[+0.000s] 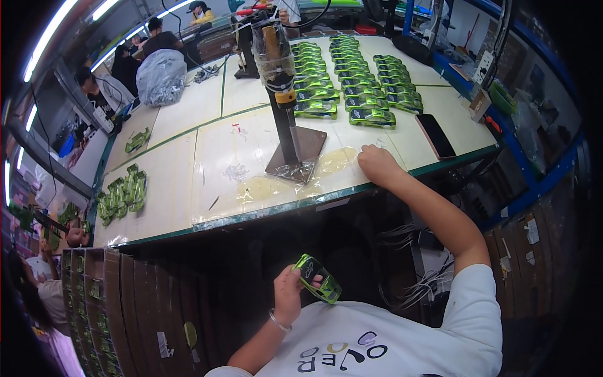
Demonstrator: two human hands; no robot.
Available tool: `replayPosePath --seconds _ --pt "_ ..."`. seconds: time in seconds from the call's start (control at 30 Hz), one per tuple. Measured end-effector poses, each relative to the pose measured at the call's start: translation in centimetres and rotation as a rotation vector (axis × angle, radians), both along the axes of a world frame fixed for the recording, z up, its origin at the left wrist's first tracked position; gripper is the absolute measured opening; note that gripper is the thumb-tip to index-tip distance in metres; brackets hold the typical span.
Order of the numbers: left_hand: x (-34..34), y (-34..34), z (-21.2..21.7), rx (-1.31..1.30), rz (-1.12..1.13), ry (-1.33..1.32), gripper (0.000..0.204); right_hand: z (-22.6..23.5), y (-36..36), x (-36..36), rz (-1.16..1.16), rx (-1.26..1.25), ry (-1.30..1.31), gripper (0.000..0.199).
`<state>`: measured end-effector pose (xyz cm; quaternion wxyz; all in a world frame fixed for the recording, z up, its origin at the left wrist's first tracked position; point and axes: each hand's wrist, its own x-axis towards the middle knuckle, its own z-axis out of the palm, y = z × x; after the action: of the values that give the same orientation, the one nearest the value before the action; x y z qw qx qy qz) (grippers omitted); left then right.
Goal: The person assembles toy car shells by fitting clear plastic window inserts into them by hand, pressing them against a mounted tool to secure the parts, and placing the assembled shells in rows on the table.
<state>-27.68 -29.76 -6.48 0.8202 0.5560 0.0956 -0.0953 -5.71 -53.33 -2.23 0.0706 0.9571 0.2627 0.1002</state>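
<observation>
Green toy car (318, 278) pinched in left hand (287, 294); right hand (375, 164) spread on clear bag (336, 161).

Toy assembly workshop — a factory line.
Rows of green toy cars (352, 81) covered a long worktable (188, 169), a stand-mounted press tool (282, 100) stood at its middle, cardboard trays (94, 301) were stacked below, and other workers (125, 63) sat along it — under strip lights (50, 38).

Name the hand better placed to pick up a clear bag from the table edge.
Right. The right hand already rests on the clear bags at the table edge, while the left hand holds a green toy car near the lap.
</observation>
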Motion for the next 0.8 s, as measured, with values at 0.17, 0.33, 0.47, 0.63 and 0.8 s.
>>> replayPosePath --seconds 0.17,0.33,0.47,0.63,0.8 --pt "-0.3 0.0 0.0 0.005 0.005 -0.015 0.027 -0.1 -0.3 1.4 -0.140 0.109 0.052 0.011" --pt "-0.4 0.3 0.2 -0.007 0.023 -0.015 0.027 1.5 -1.6 1.4 -0.317 0.567 0.448 0.013" --pt "0.7 1.0 1.3 -0.059 0.004 -0.060 0.025 1.8 -0.8 -2.4 -0.248 1.073 0.618 0.010" --pt "2.5 0.9 4.1 -0.027 -0.084 -0.244 0.025 3.9 4.4 -11.7 0.124 1.551 1.164 0.003" --pt "3.1 0.7 5.5 0.056 -0.166 -0.330 0.025 2.8 6.2 -12.7 0.337 1.591 1.097 0.004"
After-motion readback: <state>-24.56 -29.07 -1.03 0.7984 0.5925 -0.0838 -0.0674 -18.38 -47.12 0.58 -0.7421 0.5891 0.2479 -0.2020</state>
